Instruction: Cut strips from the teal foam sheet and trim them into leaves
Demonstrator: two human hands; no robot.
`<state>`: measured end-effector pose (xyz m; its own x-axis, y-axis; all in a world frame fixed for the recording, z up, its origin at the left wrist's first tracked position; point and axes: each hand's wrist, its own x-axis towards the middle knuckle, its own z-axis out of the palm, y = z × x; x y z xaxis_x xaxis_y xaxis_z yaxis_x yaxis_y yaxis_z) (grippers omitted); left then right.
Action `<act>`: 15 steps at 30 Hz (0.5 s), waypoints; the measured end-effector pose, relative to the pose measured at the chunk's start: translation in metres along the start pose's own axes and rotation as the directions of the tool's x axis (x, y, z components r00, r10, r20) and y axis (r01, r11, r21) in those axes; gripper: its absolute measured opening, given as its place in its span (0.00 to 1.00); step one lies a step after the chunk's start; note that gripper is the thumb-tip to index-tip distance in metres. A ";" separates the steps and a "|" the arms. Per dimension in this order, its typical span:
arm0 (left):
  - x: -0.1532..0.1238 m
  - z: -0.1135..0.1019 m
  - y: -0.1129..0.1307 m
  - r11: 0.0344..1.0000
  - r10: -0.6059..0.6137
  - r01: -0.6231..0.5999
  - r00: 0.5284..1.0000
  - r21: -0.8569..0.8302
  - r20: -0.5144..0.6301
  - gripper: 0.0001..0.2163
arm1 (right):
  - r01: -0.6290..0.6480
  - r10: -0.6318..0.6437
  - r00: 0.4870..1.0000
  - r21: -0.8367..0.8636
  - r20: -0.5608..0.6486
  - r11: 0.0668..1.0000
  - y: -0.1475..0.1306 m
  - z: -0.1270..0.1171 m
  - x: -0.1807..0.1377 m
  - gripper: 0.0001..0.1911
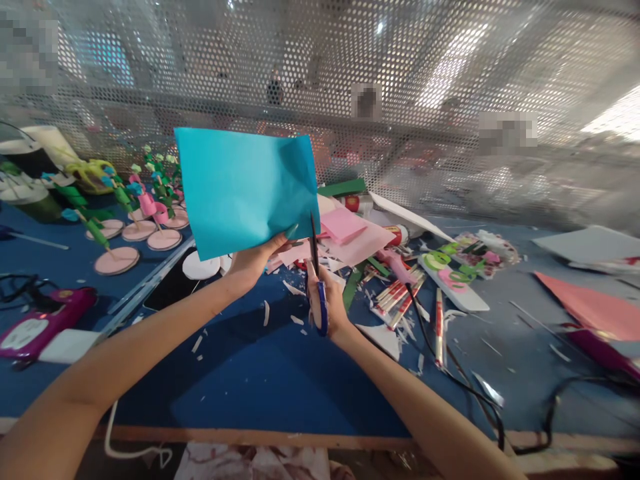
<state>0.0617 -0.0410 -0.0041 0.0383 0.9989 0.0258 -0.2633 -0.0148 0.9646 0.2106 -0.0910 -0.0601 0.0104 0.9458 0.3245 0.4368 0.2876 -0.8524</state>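
My left hand (257, 259) grips a sheet of blue paper (245, 187) by its lower edge, thumb in front, holding it upright above the table. My right hand (331, 303) is closed round the blue handles of a pair of scissors (320, 307). The dark blades point up and lie at the right edge of the paper, near its lower corner. Whether they are parted there I cannot tell. Behind both hands lie pink paper pieces (343, 225) and white scraps.
Small paper flowers on round pink bases (117, 260) stand at the left. A purple device (47, 320) lies nearer me. A pink glue gun (397, 267), its black cable and several red-and-white sticks (400, 293) are at the right. A perforated metal screen (320, 87) closes the back.
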 end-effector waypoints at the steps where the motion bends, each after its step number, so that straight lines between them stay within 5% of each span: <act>1: 0.000 0.000 -0.001 1.000 0.004 -0.004 1.000 0.011 0.010 0.16 | -0.010 0.010 1.000 0.009 0.004 1.000 0.001 0.000 0.000 0.25; 15: -0.009 0.004 0.000 1.000 0.023 -0.023 0.997 -0.012 0.070 0.20 | -0.007 0.006 1.000 -0.050 -0.017 0.999 -0.007 -0.004 0.001 0.24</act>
<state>0.0654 -0.0506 -0.0032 0.0998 0.9928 0.0667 -0.2758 -0.0368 0.9605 0.2113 -0.0929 -0.0520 0.0280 0.9449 0.3261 0.4807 0.2733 -0.8332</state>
